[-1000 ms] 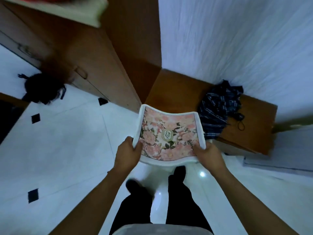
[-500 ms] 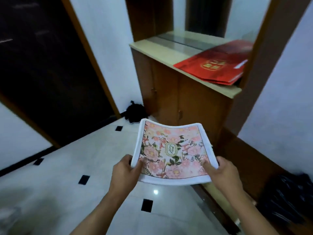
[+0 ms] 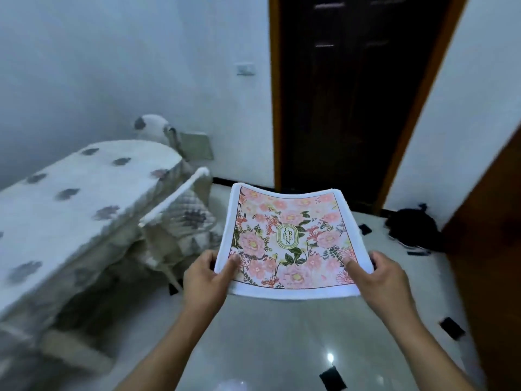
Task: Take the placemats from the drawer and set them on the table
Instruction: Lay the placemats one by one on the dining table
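A white-bordered placemat (image 3: 290, 238) printed with pink flowers and a green "Garden" label is held flat in front of me, slightly sagging in the middle. My left hand (image 3: 204, 276) grips its near left corner, thumb on top. My right hand (image 3: 386, 277) grips the near right corner the same way. A table (image 3: 70, 193) under a white cloth with grey flower patches stands at the left, apart from the mat. No drawer is in view.
A dark wooden door (image 3: 346, 94) in an orange frame is straight ahead. A black bag (image 3: 414, 231) lies on the tiled floor by the wall at right. A brown cabinet side (image 3: 490, 249) fills the right edge. A chair with a quilted cover (image 3: 183, 218) stands beside the table.
My view has swung left from the wooden cabinet with the red folder to the door and the covered table. Both hands keep the same hold on the placemat.
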Demonstrator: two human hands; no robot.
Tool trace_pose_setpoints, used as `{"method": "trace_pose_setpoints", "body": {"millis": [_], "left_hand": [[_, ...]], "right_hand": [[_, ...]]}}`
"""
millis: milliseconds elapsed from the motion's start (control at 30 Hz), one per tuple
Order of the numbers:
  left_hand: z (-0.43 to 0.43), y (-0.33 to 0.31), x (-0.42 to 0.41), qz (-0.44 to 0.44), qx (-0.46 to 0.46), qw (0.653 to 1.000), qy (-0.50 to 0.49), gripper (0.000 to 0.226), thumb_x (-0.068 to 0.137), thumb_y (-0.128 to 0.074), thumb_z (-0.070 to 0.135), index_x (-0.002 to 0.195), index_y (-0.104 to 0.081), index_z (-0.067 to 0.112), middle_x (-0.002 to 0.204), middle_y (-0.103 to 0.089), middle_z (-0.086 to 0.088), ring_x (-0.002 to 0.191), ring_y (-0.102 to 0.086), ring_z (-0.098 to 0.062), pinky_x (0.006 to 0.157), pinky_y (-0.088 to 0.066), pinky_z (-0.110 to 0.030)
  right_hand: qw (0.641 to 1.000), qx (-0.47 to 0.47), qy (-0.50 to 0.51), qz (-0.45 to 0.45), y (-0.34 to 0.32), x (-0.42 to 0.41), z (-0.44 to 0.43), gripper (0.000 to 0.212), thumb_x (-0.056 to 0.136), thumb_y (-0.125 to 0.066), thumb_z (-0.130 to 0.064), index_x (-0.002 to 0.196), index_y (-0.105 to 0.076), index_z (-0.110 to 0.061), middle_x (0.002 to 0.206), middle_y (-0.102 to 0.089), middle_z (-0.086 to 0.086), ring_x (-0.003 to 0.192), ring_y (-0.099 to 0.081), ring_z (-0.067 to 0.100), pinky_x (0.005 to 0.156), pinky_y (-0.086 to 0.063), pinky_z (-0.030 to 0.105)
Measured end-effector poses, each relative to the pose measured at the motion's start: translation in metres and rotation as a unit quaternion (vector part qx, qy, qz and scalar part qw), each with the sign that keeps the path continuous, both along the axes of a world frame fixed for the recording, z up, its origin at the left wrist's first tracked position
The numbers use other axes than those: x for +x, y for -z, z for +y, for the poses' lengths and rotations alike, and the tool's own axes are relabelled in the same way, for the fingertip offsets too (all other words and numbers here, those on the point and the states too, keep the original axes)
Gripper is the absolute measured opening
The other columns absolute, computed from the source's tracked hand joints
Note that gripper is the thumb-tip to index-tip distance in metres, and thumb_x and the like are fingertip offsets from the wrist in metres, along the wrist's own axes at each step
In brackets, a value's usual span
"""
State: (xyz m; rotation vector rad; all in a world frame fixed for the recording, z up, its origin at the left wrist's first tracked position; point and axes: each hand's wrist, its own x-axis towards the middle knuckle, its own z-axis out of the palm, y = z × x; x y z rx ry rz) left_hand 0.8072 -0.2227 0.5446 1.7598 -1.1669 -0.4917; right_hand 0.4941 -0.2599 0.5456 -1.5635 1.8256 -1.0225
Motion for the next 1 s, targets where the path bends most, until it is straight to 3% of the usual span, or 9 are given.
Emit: {"method": "trace_pose_setpoints", "body": {"millis": [67,267,333,400,500,567,633,767,1000], "left_hand": [[0.004,-0.004,0.014,-0.013,0.012,1.0,-0.01,0.029,0.08,-0.072,0.047,0.068,-0.061,0.023,0.063,-0.066,0.01,0.055,-0.058,-0.001,0.047,-0.039,-0.022],[0.071,-0.007,0.128,-0.017,-0.015,0.964,-0.267,0.027,0.078,-0.07,0.053,0.072,-0.062,0.028,0.071,-0.068,0.022,0.058,-0.062,0.002,0.043,-0.037,-0.012],[0.094,-0.007,0.149,0.0,-0.021,0.947,-0.32,0.03,0.075,-0.067,0.058,0.076,-0.064,0.028,0.072,-0.07,0.016,0.059,-0.064,0.0,0.047,-0.045,-0.019],[0.118,-0.003,0.17,0.013,-0.031,0.925,-0.378,0.032,0.074,-0.067,0.058,0.079,-0.066,0.026,0.072,-0.072,0.011,0.062,-0.067,-0.006,0.052,-0.053,-0.03],[0.15,-0.001,0.204,-0.008,-0.033,0.894,-0.447,0.029,0.077,-0.069,0.054,0.076,-0.064,0.025,0.073,-0.07,0.02,0.058,-0.063,0.0,0.045,-0.045,-0.016],[0.169,0.002,0.23,-0.006,-0.033,0.874,-0.484,0.024,0.081,-0.071,0.048,0.075,-0.064,0.026,0.073,-0.069,0.022,0.058,-0.062,0.0,0.044,-0.043,-0.014],[0.183,0.009,0.261,-0.007,-0.037,0.858,-0.512,0.023,0.081,-0.072,0.045,0.075,-0.063,0.025,0.073,-0.068,0.022,0.058,-0.063,0.0,0.043,-0.043,-0.014],[0.196,0.021,0.331,-0.011,-0.052,0.848,-0.528,0.019,0.082,-0.071,0.042,0.074,-0.062,0.027,0.075,-0.067,0.028,0.06,-0.062,0.005,0.046,-0.042,-0.01],[0.188,0.027,0.445,0.018,-0.056,0.862,-0.503,0.022,0.084,-0.069,0.043,0.079,-0.061,0.024,0.073,-0.07,0.015,0.061,-0.064,0.002,0.044,-0.042,-0.01]], "right_hand": [[1.0,-0.015,-0.018,-0.013,-0.001,0.016,-0.017,0.025,0.07,-0.063,-0.057,0.07,-0.058,-0.033,0.062,-0.063,-0.016,0.049,-0.053,0.008,0.043,-0.038,0.027],[0.958,-0.018,-0.285,-0.025,-0.013,0.196,-0.096,0.021,0.07,-0.062,-0.057,0.069,-0.059,-0.037,0.062,-0.063,-0.019,0.047,-0.055,0.008,0.042,-0.042,0.027],[0.938,-0.028,-0.345,-0.018,-0.014,0.247,-0.106,0.017,0.069,-0.062,-0.055,0.069,-0.059,-0.039,0.062,-0.063,-0.018,0.047,-0.055,0.008,0.043,-0.038,0.025],[0.916,-0.031,-0.4,-0.007,-0.018,0.298,-0.107,0.02,0.071,-0.065,-0.052,0.067,-0.061,-0.033,0.058,-0.063,-0.012,0.051,-0.056,0.006,0.046,-0.039,0.027],[0.886,-0.028,-0.463,0.007,-0.021,0.371,-0.1,0.026,0.075,-0.07,-0.044,0.068,-0.062,-0.02,0.064,-0.067,-0.008,0.06,-0.062,0.013,0.054,-0.048,0.032],[0.864,-0.032,-0.503,0.013,-0.021,0.422,-0.091,0.025,0.076,-0.072,-0.039,0.07,-0.063,-0.016,0.066,-0.068,-0.003,0.062,-0.063,0.018,0.058,-0.051,0.036],[0.843,-0.031,-0.536,0.016,-0.019,0.472,-0.083,0.023,0.077,-0.073,-0.036,0.073,-0.065,-0.015,0.067,-0.069,-0.001,0.062,-0.064,0.02,0.058,-0.052,0.037],[0.834,-0.045,-0.549,0.014,-0.013,0.558,-0.073,0.029,0.077,-0.075,-0.036,0.064,-0.057,-0.019,0.058,-0.062,-0.005,0.054,-0.057,0.011,0.047,-0.036,0.028],[0.832,-0.015,-0.554,0.032,-0.003,0.671,-0.082,0.024,0.079,-0.071,-0.045,0.082,-0.066,-0.022,0.073,-0.071,-0.003,0.067,-0.066,0.02,0.062,-0.055,0.037]]}}
